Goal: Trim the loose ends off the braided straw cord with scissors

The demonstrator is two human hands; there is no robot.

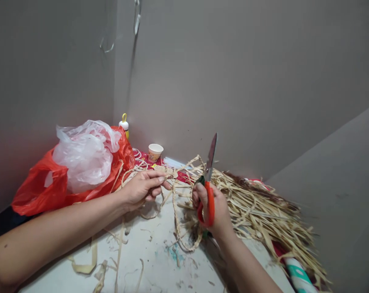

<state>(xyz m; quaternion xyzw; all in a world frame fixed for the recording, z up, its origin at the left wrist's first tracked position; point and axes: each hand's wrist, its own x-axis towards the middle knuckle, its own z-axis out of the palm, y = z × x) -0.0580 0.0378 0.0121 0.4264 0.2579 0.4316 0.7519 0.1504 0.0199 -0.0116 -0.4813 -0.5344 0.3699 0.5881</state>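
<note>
My left hand point(149, 185) is closed, pinching the end of a braided straw cord point(175, 219) between thumb and fingers. From there the cord droops in a loop over the white tabletop point(156, 260) and rises toward the right hand. My right hand point(213, 207) is wrapped round the red-orange handles of a pair of scissors point(209, 183), whose blades point up and look closed. A small dark green thing shows by the right fingers; its kind is unclear. Just beyond the right hand lies a large pile of dry straw strips point(260, 215).
On the left sits a red plastic bag point(44, 183) with a crumpled clear bag point(86, 154) on it. A paper cup point(155, 152) and a white-topped bottle point(124, 124) stand near the wall. Straw scraps litter the table. A green-and-white roll point(298, 274) lies at lower right.
</note>
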